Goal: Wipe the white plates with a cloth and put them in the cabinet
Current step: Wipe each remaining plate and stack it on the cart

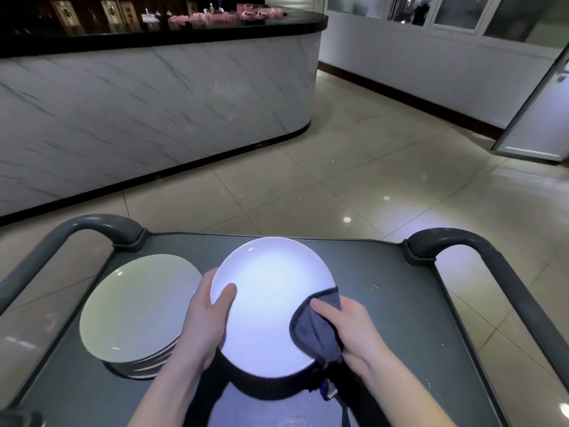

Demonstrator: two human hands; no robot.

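Your left hand (207, 315) clamps the white plate (271, 303) at its rim, thumb on top, steadying it while your right hand (354, 328) pinches the grey cloth (317, 331) over the opposite edge to wipe.

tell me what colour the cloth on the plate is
Dark grey cloth, seen best in the head view.

A dark grey cart (400, 303) is seen in the foreground, with a curved handle at its far left corner (92, 221) and another at its far right corner (455, 237). Beyond it, a glossy tiled floor (369, 180) is spread out, on which ceiling lights are reflected. A white, marble-patterned counter (154, 103) with a rounded end is set to the left, topped by a black slab (184, 38) on which pink items (215, 16) are laid. An open door (535, 118) is seen at the right, and windows (455, 10) are set in the far wall.
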